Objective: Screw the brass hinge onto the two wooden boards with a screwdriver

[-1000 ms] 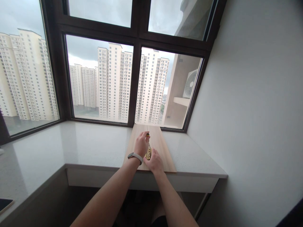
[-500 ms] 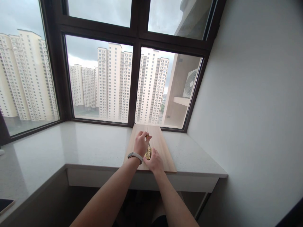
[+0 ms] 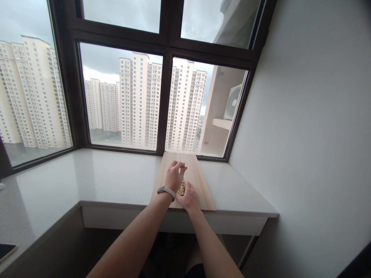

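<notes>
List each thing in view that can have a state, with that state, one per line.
Left hand, pinching the small piece.
Small piece, held, partly hidden.
Right hand, curled against the gold object, grip unclear.
Gold object, partly covered by the hands.
Board, flat on the counter.
Wristband, worn just behind the left hand.
Dark slab, flat, cut off by the picture's edge.
Window, open or shut unclear.

Open room: white countertop [image 3: 121,173] across the frame's middle left, plus a smaller stretch right of the wooden board [image 3: 201,185], bounded by the wall [image 3: 304,116] at right and window frame [image 3: 164,100] behind. Centre blocked: left hand [image 3: 173,175], pinching a small black-and-yellow piece [image 3: 182,167], covers the gold patterned object [image 3: 182,188] from upper left; right hand [image 3: 189,197] wraps its right side, forearms fill bottom centre.
</notes>
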{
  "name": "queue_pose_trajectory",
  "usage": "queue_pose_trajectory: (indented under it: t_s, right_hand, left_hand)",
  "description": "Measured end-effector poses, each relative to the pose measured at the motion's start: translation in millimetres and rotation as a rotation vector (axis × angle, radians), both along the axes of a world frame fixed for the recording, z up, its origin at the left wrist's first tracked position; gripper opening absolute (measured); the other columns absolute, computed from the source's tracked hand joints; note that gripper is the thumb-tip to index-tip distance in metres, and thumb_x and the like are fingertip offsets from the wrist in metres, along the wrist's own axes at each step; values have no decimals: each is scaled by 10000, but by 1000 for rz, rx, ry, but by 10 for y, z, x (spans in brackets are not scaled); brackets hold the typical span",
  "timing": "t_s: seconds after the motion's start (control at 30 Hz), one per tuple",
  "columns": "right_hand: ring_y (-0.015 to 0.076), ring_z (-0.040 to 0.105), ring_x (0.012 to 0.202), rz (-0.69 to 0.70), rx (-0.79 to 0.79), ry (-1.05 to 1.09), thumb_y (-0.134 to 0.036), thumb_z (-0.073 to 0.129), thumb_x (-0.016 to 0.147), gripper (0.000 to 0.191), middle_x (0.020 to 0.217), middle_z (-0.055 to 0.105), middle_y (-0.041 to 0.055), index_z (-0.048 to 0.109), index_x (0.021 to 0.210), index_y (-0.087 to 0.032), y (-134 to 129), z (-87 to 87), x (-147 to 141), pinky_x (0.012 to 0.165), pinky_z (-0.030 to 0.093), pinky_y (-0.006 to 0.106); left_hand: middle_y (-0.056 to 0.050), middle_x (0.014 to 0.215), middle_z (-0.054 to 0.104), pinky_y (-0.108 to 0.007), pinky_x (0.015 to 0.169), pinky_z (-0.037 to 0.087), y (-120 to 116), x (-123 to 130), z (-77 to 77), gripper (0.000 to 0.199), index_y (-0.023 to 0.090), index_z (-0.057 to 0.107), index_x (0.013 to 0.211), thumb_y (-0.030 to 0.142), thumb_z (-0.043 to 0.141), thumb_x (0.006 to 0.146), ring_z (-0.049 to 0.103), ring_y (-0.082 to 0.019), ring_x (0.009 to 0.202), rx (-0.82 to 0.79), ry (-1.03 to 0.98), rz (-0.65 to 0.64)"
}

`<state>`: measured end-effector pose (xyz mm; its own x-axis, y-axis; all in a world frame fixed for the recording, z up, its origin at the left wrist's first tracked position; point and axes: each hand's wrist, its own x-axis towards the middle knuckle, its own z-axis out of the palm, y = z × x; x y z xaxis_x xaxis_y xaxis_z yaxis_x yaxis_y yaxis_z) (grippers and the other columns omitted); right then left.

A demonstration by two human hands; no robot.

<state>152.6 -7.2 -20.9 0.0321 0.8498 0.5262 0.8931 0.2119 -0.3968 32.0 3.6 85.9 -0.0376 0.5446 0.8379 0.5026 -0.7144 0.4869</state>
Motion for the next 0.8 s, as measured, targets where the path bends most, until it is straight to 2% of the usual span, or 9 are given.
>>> queue_pose_trajectory:
  t_s: [0.13, 0.43, 0.8]
  right_hand:
    - [292, 603, 1145, 0, -4, -2, -485, 641, 813, 646, 1272, 616, 154, 504, 1360, -171, 10, -5, 3, 961, 462, 358]
    - [279, 600, 1142, 10, 13, -11, -477, 647, 817, 612, 1239, 627, 143, 517, 1329, -168, 1, -3, 4, 966, 456, 351]
    - [295, 595, 1175, -8, -38, -11, -463, 646, 822, 665, 1290, 616, 162, 499, 1394, -159, -22, 35, -4, 1003, 451, 375]
  left_hand:
    - [-57, 969, 651, -335, 780, 550, 11, 5, 2, 74, 220, 694, 984, 194, 637, 945, 664, -190, 866, 4, -2, 18]
    - [-78, 1042, 688, -360, 829, 567, -4, -3, -11, 195, 228, 690, 1121, 191, 556, 985, 676, -207, 930, 24, 16, 15]
    - [-49, 938, 637, -339, 779, 554, -33, 6, 30, 83, 228, 715, 992, 213, 657, 934, 656, -186, 850, -1, -7, 9]
